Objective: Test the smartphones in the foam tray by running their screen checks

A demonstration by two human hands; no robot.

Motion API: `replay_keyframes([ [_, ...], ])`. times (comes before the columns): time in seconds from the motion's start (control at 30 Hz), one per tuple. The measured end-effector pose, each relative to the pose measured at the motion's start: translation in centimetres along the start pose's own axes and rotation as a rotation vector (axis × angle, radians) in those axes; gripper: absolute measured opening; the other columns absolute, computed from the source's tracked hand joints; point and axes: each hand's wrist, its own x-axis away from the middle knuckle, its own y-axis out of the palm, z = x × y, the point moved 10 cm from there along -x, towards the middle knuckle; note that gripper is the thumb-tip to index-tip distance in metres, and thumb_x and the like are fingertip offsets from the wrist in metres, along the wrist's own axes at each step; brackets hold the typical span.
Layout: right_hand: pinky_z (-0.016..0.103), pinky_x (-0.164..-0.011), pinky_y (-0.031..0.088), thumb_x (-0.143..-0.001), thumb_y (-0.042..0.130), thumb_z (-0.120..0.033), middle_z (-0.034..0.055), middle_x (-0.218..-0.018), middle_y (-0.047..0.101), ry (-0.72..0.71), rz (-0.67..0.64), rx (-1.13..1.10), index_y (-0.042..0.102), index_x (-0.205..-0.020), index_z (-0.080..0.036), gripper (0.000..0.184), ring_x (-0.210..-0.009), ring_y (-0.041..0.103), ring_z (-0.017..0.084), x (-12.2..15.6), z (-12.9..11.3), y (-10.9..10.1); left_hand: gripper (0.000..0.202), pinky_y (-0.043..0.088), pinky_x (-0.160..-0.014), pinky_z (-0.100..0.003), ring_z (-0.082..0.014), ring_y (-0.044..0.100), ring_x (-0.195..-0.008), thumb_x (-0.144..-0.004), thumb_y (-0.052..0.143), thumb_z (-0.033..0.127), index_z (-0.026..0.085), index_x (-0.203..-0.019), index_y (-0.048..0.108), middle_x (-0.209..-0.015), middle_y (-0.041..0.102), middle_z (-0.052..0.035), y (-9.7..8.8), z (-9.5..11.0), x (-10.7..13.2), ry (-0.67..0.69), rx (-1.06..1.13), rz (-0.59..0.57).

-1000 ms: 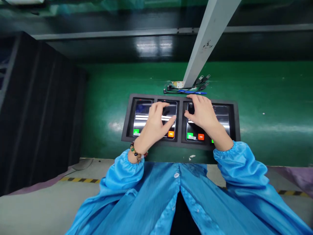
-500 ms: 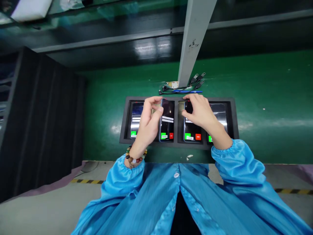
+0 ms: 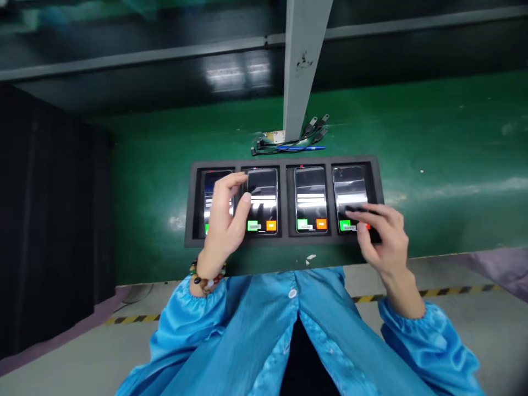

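Several smartphones lie face up in the compartments of a dark foam tray [image 3: 282, 242], their screens showing green and red or orange buttons. My left hand [image 3: 225, 220] hovers with fingers apart between the leftmost phone [image 3: 212, 184], which it partly covers, and the second phone [image 3: 263, 192]. The third phone [image 3: 311, 192] lies flat with no hand near it. Over the lower right part of the rightmost phone [image 3: 350, 187] is my right hand [image 3: 383, 234], thumb and fingers spread with nothing between them. Whether a fingertip touches that screen I cannot tell.
Behind the tray, black cables [image 3: 289, 144] and a blue pen [image 3: 301, 148] lie at the foot of a grey post [image 3: 305, 60]. The green table [image 3: 445, 203] has small white scraps [image 3: 311, 257] near its front edge. A dark curtain-like panel [image 3: 53, 209] stands left.
My right hand has moved from the third phone to the rightmost one. The second and third phones now lie flat in their compartments. My left hand has shifted off the second phone's edge. The view has shifted.
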Motion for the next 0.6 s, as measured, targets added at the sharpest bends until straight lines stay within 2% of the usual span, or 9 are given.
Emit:
replay_keyframes([
  [0.1, 0.071, -0.113, 0.052, -0.098, 0.062, -0.025, 0.0059, -0.13, 0.078, -0.029, -0.027, 0.05, 0.075, -0.132, -0.042, 0.04, -0.124, 0.074, 0.037, 2.5, -0.8, 1.0, 0.04, 0.045, -0.13, -0.049, -0.0283, 0.058, -0.146, -0.112, 0.051, 0.049, 0.028, -0.145, 0.057, -0.151, 0.061, -0.0113, -2.5, -2.0, 0.7, -0.008, -0.117, 0.066],
  [0.2, 0.069, -0.111, 0.053, -0.097, 0.06, -0.023, 0.0069, -0.139, 0.076, -0.088, -0.022, 0.022, 0.071, -0.142, -0.042, 0.051, -0.126, 0.073, 0.037, 2.2, -3.5, 2.3, 0.04, 0.045, -0.128, -0.052, -0.0303, 0.059, -0.143, -0.111, 0.054, 0.049, 0.027, -0.143, 0.061, -0.148, 0.063, -0.0116, -5.7, -4.8, 1.8, -0.063, -0.212, 0.157],
  [0.33, 0.067, -0.117, 0.049, -0.096, 0.054, -0.017, 0.0026, -0.132, 0.08, -0.188, -0.242, -0.068, 0.061, -0.156, -0.045, 0.066, -0.135, 0.07, 0.035, 0.7, -7.8, 6.4, 0.044, 0.045, -0.126, -0.055, -0.0332, 0.06, -0.141, -0.107, 0.059, 0.053, 0.028, -0.142, 0.063, -0.147, 0.065, -0.0119, -9.1, -8.7, 3.5, -0.177, -0.295, 0.245],
  [0.4, 0.066, -0.119, 0.047, -0.095, 0.054, -0.014, 0.0011, -0.126, 0.082, -0.212, -0.255, -0.095, 0.056, -0.16, -0.044, 0.072, -0.138, 0.069, 0.034, -0.1, -9.6, 7.7, 0.046, 0.047, -0.123, -0.054, -0.0324, 0.062, -0.138, -0.106, 0.061, 0.054, 0.027, -0.142, 0.063, -0.147, 0.065, -0.0128, -9.9, -10.6, 4.4, -0.249, -0.279, 0.255],
  [0.47, 0.064, -0.122, 0.045, -0.094, 0.054, -0.014, 0.0015, -0.127, 0.082, -0.288, -0.278, -0.15, 0.054, -0.163, -0.04, 0.073, -0.141, 0.066, 0.033, -0.7, -12.1, 9.4, 0.048, 0.052, -0.118, -0.051, -0.0309, 0.065, -0.133, -0.104, 0.063, 0.054, 0.026, -0.142, 0.061, -0.146, 0.067, -0.0137, -10.0, -12.3, 5.1, -0.312, -0.218, 0.231],
  [0.6, 0.062, -0.127, 0.04, -0.1, 0.052, -0.017, 0.0061, -0.127, 0.082, -0.438, -0.441, -0.173, 0.059, -0.159, -0.03, 0.061, -0.153, 0.056, 0.031, -1.1, -17.1, 13.9, 0.056, 0.052, -0.118, -0.049, -0.0301, 0.066, -0.133, -0.099, 0.07, 0.054, 0.026, -0.146, 0.058, -0.146, 0.067, -0.0133, -9.4, -13.5, 5.9, -0.287, -0.14, 0.149],
])
